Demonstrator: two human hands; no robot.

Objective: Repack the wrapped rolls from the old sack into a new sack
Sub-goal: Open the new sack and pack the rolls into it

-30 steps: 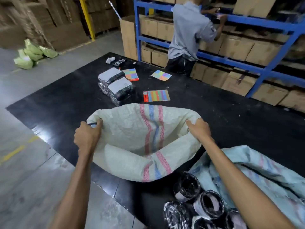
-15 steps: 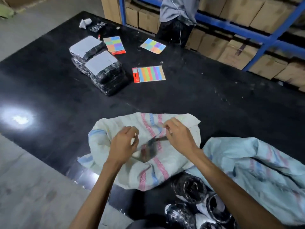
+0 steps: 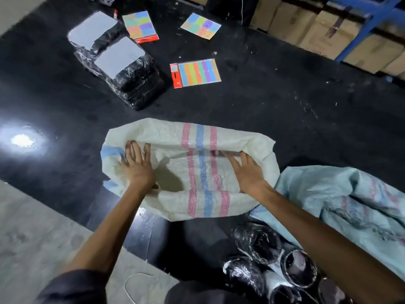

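A white woven sack (image 3: 197, 137) with pink and blue stripes lies on the black mat, its mouth spread wide toward me. My left hand (image 3: 138, 165) is inside the mouth at its left side, fingers straight and splayed, pressing the fabric outward. My right hand (image 3: 247, 172) is inside at the right side, fingers straight, pressing against the far lip. Several rolls (image 3: 258, 242) wrapped in black plastic lie at the lower right, at the mouth of a pale blue sack (image 3: 341, 194) that lies crumpled on the right.
The black mat (image 3: 263, 110) covers the floor; bare concrete (image 3: 32, 227) lies at lower left. Two stacks of wrapped black packs (image 3: 122, 60) and three coloured cards (image 3: 197, 72) lie beyond the sack. Cardboard boxes (image 3: 317, 29) on blue racking line the back right.
Both hands moved apart from the middle of the sack and now sit spread inside its mouth, which has opened wide. The view has tilted further down.
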